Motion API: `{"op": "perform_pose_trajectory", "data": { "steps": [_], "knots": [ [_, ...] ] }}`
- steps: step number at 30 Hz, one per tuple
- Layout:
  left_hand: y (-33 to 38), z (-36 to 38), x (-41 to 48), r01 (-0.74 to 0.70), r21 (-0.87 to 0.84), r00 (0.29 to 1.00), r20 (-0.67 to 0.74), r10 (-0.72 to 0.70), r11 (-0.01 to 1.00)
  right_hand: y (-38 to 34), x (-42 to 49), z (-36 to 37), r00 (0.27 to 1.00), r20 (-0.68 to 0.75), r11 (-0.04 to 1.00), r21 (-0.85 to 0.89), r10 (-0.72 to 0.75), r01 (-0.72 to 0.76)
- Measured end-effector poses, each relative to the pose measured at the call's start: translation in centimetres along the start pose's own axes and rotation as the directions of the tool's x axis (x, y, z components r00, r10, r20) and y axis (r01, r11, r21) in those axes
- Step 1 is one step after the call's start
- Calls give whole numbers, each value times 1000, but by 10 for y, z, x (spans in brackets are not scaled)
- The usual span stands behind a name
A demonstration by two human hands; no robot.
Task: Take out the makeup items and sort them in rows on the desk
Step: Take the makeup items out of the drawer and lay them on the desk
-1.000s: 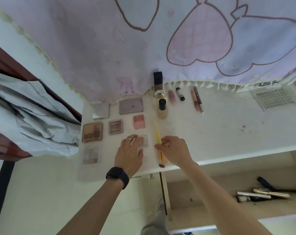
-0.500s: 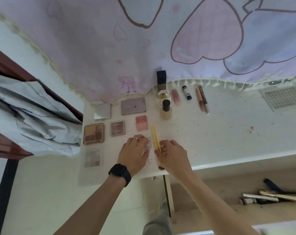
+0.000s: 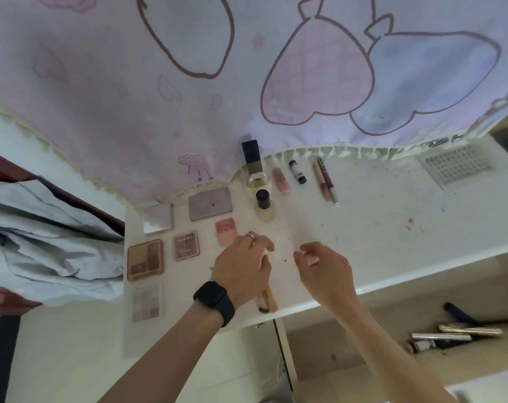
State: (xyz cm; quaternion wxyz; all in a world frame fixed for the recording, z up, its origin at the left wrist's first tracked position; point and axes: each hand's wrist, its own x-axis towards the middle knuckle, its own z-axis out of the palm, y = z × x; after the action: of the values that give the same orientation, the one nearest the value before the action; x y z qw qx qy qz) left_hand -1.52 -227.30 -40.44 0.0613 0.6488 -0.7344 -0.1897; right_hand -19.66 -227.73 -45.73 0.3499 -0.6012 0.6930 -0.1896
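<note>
The yellow stick (image 3: 266, 301) lies at the worktop's (image 3: 377, 234) front edge, mostly hidden under the left hand (image 3: 241, 269); I cannot tell whether its fingers grip it. The right hand (image 3: 325, 269) hovers beside it, fingers loosely curled and empty. It is best slid inward, into the bare patch below the small bottle (image 3: 265, 206).

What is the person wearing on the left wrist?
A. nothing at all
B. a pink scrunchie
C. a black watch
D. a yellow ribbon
C: a black watch wraps the wrist just behind the left hand, which also has a ring on one finger.
</note>
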Motion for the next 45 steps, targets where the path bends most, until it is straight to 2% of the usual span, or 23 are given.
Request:
{"op": "perform_pose_trajectory", "data": {
  "steps": [2, 4, 7, 10, 12, 15, 18, 22, 25, 34, 40, 45],
  "knots": [
    [24, -3, 16, -51, -77, 998, -34, 49, 996, 11, 14, -16, 996, -85, 999, 4, 34, -33],
    [51, 1, 43, -109, -34, 994, -16, 109, 993, 23, 35, -29, 987, -156, 999, -14, 40, -43],
    [81, 11, 93, -148, 241, 989, 43, 141, 959, 34, 69, -44, 982, -189, 997, -70, -1, -12],
    [90, 14, 144, -134, 545, 990, 106, 91, 827, 39, 95, -55, 990, -99, 979, -189, -98, 78],
    [87, 14, 171, -113, 649, 990, 140, 27, 752, 38, 108, -59, 986, -54, 953, -267, -160, 141],
    [83, 12, 195, -80, 662, 979, 195, -68, 745, 37, 125, -57, 971, -20, 918, -329, -240, 220],
    [82, 14, 200, -113, 658, 965, 252, -76, 745, 39, 137, -47, 947, -21, 891, -347, -321, 294],
    [76, 19, 199, -39, 567, 958, 256, -131, 823, 45, 148, -37, 922, -100, 909, -238, -373, 342],
    [72, 21, 197, -52, 532, 959, 264, -106, 845, 43, 153, -31, 913, -116, 909, -204, -392, 364],
    [72, 15, 198, -86, 522, 968, 244, -51, 849, 33, 153, -34, 943, -40, 939, -116, -330, 324],
    [70, 13, 202, -83, 502, 977, 212, -30, 861, 25, 146, -37, 936, -68, 937, -78, -346, 341],
    [69, 7, 206, -89, 490, 978, 208, -18, 867, 22, 141, -47, 970, 66, 970, -50, -234, 238]
  ]
}}
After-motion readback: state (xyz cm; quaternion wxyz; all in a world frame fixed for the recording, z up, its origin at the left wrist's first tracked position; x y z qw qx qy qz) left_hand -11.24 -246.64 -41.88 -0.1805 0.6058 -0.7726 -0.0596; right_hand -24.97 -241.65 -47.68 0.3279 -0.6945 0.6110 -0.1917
